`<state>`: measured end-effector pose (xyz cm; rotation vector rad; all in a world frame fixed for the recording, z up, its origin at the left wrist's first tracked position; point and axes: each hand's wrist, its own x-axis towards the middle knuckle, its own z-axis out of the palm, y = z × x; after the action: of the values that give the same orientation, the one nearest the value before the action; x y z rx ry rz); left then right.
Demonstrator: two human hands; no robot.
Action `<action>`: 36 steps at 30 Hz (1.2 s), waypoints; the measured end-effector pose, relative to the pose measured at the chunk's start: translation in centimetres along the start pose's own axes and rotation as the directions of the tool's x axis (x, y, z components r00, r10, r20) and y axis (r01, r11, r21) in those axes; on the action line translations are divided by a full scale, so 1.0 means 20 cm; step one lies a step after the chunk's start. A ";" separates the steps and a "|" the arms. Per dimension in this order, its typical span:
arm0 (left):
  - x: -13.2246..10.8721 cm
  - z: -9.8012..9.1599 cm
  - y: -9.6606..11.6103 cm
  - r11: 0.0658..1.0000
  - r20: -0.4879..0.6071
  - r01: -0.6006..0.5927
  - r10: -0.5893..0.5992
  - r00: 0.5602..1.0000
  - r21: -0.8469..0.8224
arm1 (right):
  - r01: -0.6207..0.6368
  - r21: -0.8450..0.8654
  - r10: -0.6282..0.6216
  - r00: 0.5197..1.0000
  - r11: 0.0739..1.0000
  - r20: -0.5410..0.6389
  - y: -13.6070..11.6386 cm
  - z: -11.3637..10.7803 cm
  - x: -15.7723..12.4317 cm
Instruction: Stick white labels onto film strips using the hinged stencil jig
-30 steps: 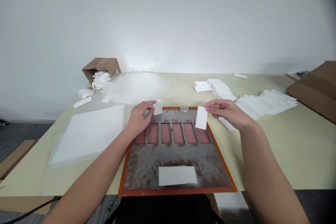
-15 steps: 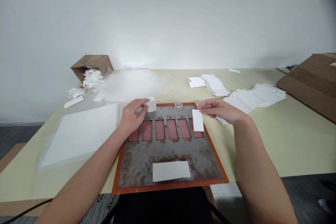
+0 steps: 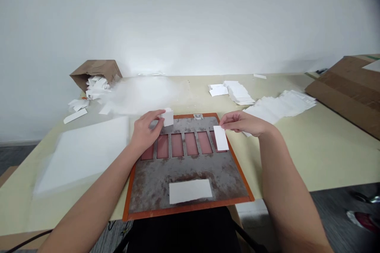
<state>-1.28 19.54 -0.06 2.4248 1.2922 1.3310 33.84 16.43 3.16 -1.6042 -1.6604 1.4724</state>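
Note:
My left hand holds a small stack of white cards between thumb and fingers, over the upper left of a grey board with an orange frame. Pinched in my right hand is one white card, partly over the rightmost of several pink rectangular windows. The other windows show pink, the leftmost partly hidden by my left hand. A blank white strip lies on the board's lower part, and a small metal piece sits at its top edge.
Behind on the table lie a stack of white cards and a spread row of white pieces. An open brown box spills white scraps at the left. Translucent sheets lie left; a large cardboard box stands right.
The view has shifted slightly. The card in my right hand has tilted and sits a little lower over the rightmost window. My left hand still holds its stack.

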 end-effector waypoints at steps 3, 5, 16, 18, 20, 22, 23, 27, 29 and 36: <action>0.00 0.00 0.01 0.999 -0.025 0.006 -0.005 1.000 0.032 | -0.019 -0.015 0.019 1.000 1.000 0.018 -0.01 0.01 0.00; 0.00 0.00 0.01 0.999 -0.039 0.008 -0.007 0.999 0.045 | -0.022 -0.022 0.023 0.999 1.000 0.023 -0.02 0.02 0.00; 0.00 0.00 -0.01 0.998 -0.024 -0.032 0.033 0.999 0.046 | -0.022 -0.040 0.023 1.000 0.999 0.007 -0.05 0.05 0.00; 0.00 0.00 -0.01 0.998 -0.026 -0.042 0.043 0.999 0.045 | -0.018 -0.043 0.019 1.000 0.999 0.014 -0.05 0.05 0.00; 0.00 0.00 -0.01 0.997 -0.032 -0.063 0.064 0.997 0.043 | -0.014 -0.042 0.015 1.000 0.999 0.022 -0.04 0.04 0.00; 0.00 0.00 -0.01 0.996 -0.037 -0.076 0.078 0.996 0.042 | -0.011 -0.047 0.013 1.000 0.999 0.026 -0.04 0.04 0.00; 0.00 0.00 -0.01 0.996 -0.035 -0.075 0.077 0.996 0.042 | -0.011 -0.049 0.013 1.000 0.999 0.028 -0.04 0.04 0.01; 0.00 0.00 -0.01 0.998 -0.014 -0.036 0.037 0.999 0.054 | -0.013 -0.053 0.015 0.999 0.999 0.036 -0.04 0.04 0.00; -0.01 0.00 -0.01 0.998 -0.010 -0.024 0.025 1.000 0.062 | -0.018 -0.064 0.020 0.999 0.998 0.027 -0.04 0.04 0.00; -0.01 0.00 -0.01 0.997 -0.007 -0.021 0.022 1.000 0.077 | -0.016 -0.133 0.014 1.000 0.991 -0.018 -0.03 0.04 0.01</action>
<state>-1.35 19.52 -0.30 2.4934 1.3475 1.3204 32.87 16.50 3.24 -1.6975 -1.7740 1.3774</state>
